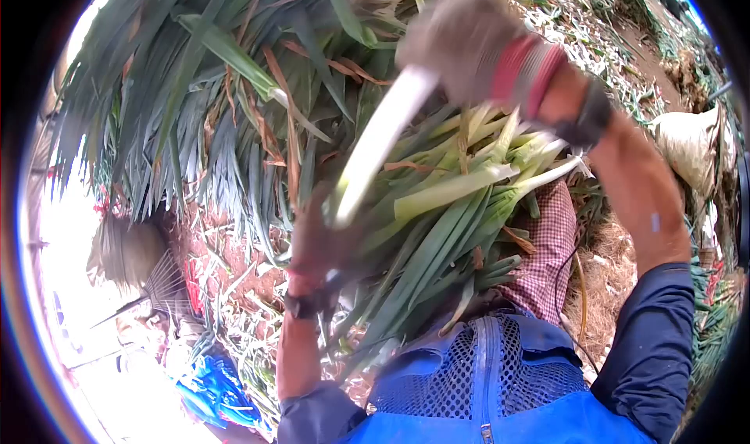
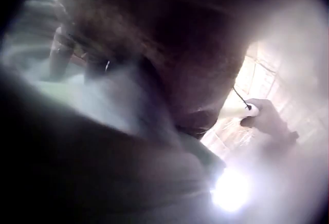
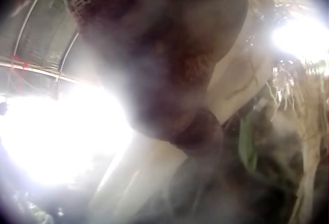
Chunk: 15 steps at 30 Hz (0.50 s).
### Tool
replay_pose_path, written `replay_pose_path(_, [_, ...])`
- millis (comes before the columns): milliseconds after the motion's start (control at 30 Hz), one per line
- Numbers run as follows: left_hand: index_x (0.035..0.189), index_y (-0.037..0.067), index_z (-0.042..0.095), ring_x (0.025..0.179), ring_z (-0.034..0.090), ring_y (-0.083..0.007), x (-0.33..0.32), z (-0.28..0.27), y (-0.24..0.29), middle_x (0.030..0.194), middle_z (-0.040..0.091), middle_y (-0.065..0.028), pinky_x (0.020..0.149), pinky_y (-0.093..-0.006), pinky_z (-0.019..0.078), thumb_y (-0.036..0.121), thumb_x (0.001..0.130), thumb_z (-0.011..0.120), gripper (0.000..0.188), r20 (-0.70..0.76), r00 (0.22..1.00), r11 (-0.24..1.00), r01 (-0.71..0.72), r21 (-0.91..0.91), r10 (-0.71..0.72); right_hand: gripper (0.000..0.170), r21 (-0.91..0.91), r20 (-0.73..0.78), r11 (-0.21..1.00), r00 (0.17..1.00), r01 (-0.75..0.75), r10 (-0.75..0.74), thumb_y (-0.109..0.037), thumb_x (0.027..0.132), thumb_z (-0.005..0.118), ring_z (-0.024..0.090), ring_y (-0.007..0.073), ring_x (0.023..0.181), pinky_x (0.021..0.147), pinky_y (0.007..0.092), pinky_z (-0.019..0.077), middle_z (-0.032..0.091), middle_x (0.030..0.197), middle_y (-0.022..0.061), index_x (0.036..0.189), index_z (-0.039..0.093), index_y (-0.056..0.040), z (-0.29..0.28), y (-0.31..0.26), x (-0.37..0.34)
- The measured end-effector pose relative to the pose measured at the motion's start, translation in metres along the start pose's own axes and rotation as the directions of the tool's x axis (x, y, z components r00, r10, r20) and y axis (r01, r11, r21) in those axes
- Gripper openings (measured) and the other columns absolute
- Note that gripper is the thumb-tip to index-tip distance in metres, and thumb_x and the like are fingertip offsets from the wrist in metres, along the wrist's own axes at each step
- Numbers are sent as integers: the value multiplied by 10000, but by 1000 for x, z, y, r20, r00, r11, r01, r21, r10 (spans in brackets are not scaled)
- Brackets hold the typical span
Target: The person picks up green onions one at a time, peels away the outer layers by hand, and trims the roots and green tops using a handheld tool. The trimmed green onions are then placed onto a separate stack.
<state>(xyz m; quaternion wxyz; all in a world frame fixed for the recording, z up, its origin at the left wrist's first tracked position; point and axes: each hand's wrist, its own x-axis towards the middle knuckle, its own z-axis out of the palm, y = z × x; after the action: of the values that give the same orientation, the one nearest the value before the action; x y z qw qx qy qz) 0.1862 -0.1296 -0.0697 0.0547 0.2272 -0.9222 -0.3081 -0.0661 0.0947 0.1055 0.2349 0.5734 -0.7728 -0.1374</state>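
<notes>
Between both gloved hands runs one long green onion (image 1: 383,143), its thick white stalk slanting down to the left in the head view. My right hand (image 1: 469,49), blurred, grips the upper, root-side part of the stalk. Lower down, my left hand (image 1: 316,237) holds the same onion where white turns to green. In the right wrist view the gloved fingers curl round the pale stalk (image 3: 139,167). Leaves (image 2: 113,98) lie under the left hand's fingers in the left wrist view. A bundle of green onions (image 1: 469,190) rests across the lap, white ends to the right.
A large heap of green onions (image 1: 195,92) fills the upper left. Peelings (image 1: 578,22) litter the ground. At lower left are a wire rake (image 1: 166,284) and blue plastic (image 1: 215,389). A pale sack (image 1: 687,143) stands at right.
</notes>
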Motion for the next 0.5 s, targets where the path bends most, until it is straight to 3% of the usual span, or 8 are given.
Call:
replay_pose_path(100, [1484, 67, 614, 1140, 749, -269, -15, -13, -14, 1241, 779, -137, 1002, -427, 584, 309, 772, 985, 838, 62, 995, 990, 87, -107, -81, 30, -83, -394, 997, 919, -4, -29, -188, 789, 733, 752, 285, 762, 758, 459, 566, 698, 713, 40, 809, 743, -208, -23, 84, -2])
replay_pose_path(133, [1494, 62, 605, 1138, 750, -272, -18, -16, -15, 1249, 779, -143, 1002, -426, 584, 304, 785, 975, 836, 133, 985, 977, 129, -172, -107, 49, -93, -120, 991, 989, -98, 86, -175, 783, 738, 751, 283, 761, 768, 464, 570, 712, 731, 35, 796, 735, -222, -56, 90, -1])
replay_pose_path(167, [1505, 57, 596, 1137, 751, -276, -22, -19, -16, 1258, 778, -149, 1001, -425, 585, 299, 797, 965, 834, 203, 970, 956, 179, -231, -132, 68, -174, -126, 977, 987, -120, 99, -174, 777, 747, 755, 279, 787, 773, 463, 571, 725, 755, 33, 820, 752, -227, -72, 93, -5])
replay_pose_path(200, [1510, 47, 587, 1140, 753, -284, -27, -17, -29, 1274, 775, -156, 1000, -423, 586, 288, 817, 945, 817, 327, 933, 613, 347, -710, -149, 94, -252, -132, 957, 985, -145, 115, -174, 772, 756, 759, 275, 812, 778, 462, 573, 739, 779, 31, 844, 769, -232, -83, 99, -12])
replay_pose_path(300, [1529, 28, 565, 1167, 751, -295, -25, -2, -88, 1299, 769, -171, 997, -416, 588, 273, 838, 906, 808, 303, 936, 555, 350, -754, -178, 175, 15, -184, 991, 974, -130, 131, -154, 762, 778, 764, 277, 850, 820, 464, 580, 767, 832, 40, 920, 810, -225, -104, 131, -38])
replay_pose_path(367, [1519, 9, 563, 1165, 753, -306, -27, -10, -92, 1298, 768, -171, 989, -411, 593, 320, 833, 911, 830, 122, 991, 999, 51, 18, -52, 230, -200, -209, 971, 974, -128, 85, -125, 770, 791, 765, 295, 861, 837, 457, 587, 785, 867, 53, 977, 831, -217, -115, 143, -62])
replay_pose_path(433, [1407, -10, 622, 1095, 758, -313, -28, -8, -98, 1205, 781, -172, 941, -424, 595, 388, 838, 909, 751, 16, 998, 990, -68, 120, 67, 209, -321, -389, 926, 919, -198, 62, -140, 765, 818, 765, 311, 869, 844, 448, 591, 799, 908, 68, 966, 825, -197, -124, 165, -89])
replay_pose_path(500, [1295, -12, 657, 1042, 747, -318, -22, -15, -88, 1117, 775, -178, 906, -436, 583, 418, 841, 911, 675, 218, 962, 984, 173, -29, -163, 194, -322, -406, 914, 908, -247, 102, -161, 765, 824, 764, 318, 868, 837, 447, 590, 801, 912, 76, 957, 823, -191, -135, 176, -121])
